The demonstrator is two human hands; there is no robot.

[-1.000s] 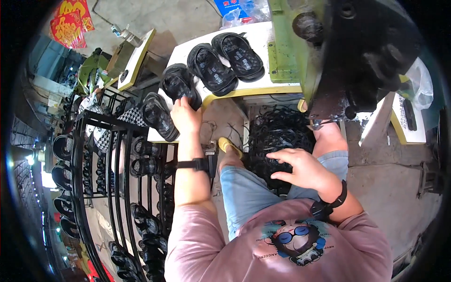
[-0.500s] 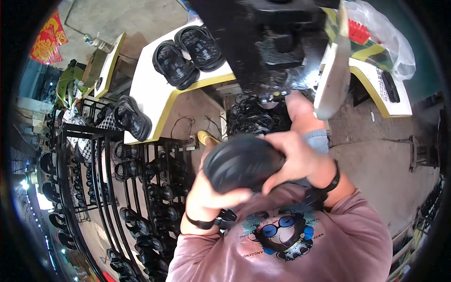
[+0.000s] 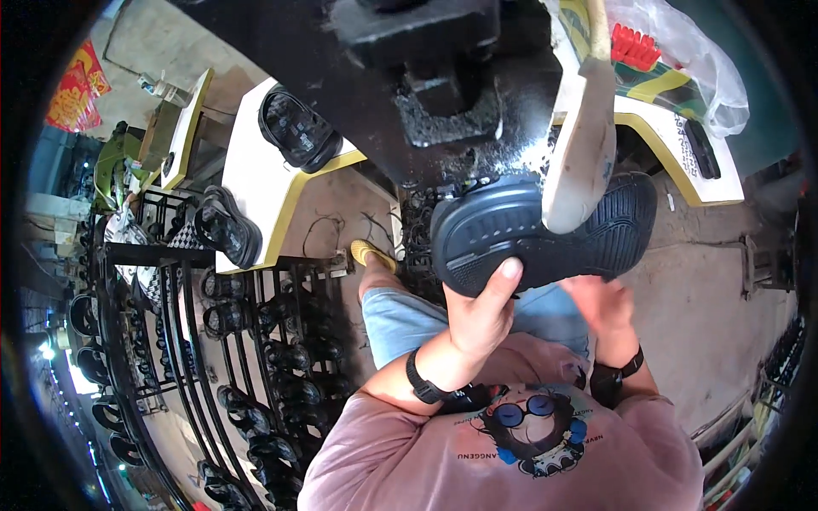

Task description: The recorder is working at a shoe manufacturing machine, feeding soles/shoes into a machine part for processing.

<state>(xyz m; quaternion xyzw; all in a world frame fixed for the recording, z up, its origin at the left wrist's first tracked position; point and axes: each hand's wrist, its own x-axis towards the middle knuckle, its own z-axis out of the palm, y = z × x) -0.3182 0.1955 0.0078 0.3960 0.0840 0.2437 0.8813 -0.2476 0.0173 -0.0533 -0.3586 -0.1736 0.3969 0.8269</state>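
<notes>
A black slipper (image 3: 503,255) is held sole up at the front of a dark machine head (image 3: 452,94). My left hand (image 3: 484,319) grips its near edge, thumb pressed flat on the ridged sole and the other fingers hidden beneath. A pale, worn handle-like lever (image 3: 581,162) hangs from the machine and covers part of the sole. Just below the slipper's right end is my right hand (image 3: 603,305), smeared by motion. Its fingers cannot be made out clearly, nor can I tell whether it touches the slipper.
Black slippers (image 3: 296,132) lie on the white, yellow-edged table (image 3: 247,153) at left. A black rack (image 3: 170,255) of footwear stands below it. At right, a clear plastic bag (image 3: 694,64), a red bristly piece (image 3: 635,47) and a dark slim object (image 3: 702,149) lie on the tabletop.
The slipper has moved up and right from near my chest to the machine, and its sole now faces up. My right hand has moved right and down from its grip on the slipper.
</notes>
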